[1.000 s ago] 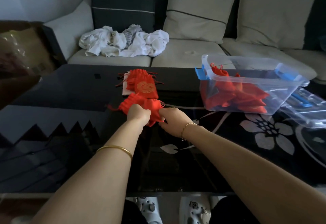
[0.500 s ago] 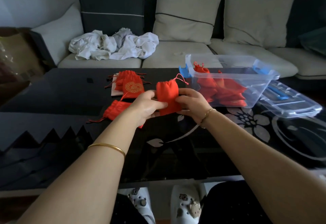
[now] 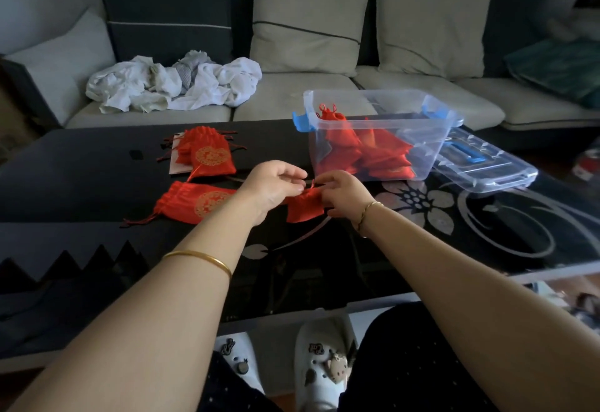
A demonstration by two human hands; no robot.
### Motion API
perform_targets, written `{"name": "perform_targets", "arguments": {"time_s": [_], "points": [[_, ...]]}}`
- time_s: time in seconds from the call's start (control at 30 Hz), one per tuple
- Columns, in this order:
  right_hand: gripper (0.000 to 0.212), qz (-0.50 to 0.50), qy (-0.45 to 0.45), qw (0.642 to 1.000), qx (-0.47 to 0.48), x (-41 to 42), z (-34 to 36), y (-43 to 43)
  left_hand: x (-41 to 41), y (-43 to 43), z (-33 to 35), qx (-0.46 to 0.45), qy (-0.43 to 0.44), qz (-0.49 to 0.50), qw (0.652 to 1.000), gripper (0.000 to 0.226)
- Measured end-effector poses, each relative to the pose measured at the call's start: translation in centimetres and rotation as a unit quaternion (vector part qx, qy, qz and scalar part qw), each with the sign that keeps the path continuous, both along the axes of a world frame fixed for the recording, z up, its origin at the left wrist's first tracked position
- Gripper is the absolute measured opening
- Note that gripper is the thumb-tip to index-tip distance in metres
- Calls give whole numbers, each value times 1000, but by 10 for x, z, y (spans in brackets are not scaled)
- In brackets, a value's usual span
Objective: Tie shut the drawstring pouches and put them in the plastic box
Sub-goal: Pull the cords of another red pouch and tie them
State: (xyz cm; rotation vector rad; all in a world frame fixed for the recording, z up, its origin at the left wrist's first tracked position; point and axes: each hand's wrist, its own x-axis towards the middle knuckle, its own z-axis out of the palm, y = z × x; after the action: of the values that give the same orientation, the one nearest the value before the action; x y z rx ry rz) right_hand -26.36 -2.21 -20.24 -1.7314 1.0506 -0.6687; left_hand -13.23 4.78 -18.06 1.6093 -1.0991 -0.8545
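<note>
A small red drawstring pouch (image 3: 303, 208) hangs between my hands just above the black table. My left hand (image 3: 274, 184) and my right hand (image 3: 344, 192) each pinch its thin red strings at the pouch mouth. Another red pouch with a gold emblem (image 3: 194, 202) lies flat on the table left of my hands. A small pile of red pouches (image 3: 204, 155) rests farther back on a pale card. The clear plastic box (image 3: 435, 125) with blue clips stands at the right rear, holding several red pouches (image 3: 360, 151).
The box's clear lid (image 3: 483, 164) with a blue handle lies right of the box. The black glass table (image 3: 81, 171) has a flower pattern at the right. Behind it is a sofa with crumpled white cloths (image 3: 175, 83) and cushions.
The pouch was held up flat between both hands half a second ago; now it hangs lower and my fingers have shifted onto its strings at the top.
</note>
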Motion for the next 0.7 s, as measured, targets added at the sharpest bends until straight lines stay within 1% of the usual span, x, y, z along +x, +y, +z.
{"name": "perform_targets", "arguments": {"time_s": [0.07,0.17,0.23,0.37,0.43,0.53,0.6,0.7], "points": [[38,8,-17,1000,17,-1,4,2,-1,-2,0,-3,-23,12,1000,24],[35,46,-3,999,15,-2,7,3,0,-5,-3,-2,-28,38,999,24],[28,57,6,998,12,-3,5,4,2,-6,-4,2,-32,61,998,22],[8,48,7,999,-8,-5,1,0,7,-8,-4,12,-27,109,994,19],[13,31,8,999,-13,-4,0,-5,8,-7,-1,14,-33,132,991,19],[23,8,-23,1000,-2,-2,0,-10,11,-8,4,2,-41,173,984,21],[22,-11,-26,999,-14,-1,0,-11,15,-10,7,-10,-1,198,980,23],[23,-49,-27,998,-40,-3,-2,-13,20,-10,11,-20,103,221,970,33]]}}
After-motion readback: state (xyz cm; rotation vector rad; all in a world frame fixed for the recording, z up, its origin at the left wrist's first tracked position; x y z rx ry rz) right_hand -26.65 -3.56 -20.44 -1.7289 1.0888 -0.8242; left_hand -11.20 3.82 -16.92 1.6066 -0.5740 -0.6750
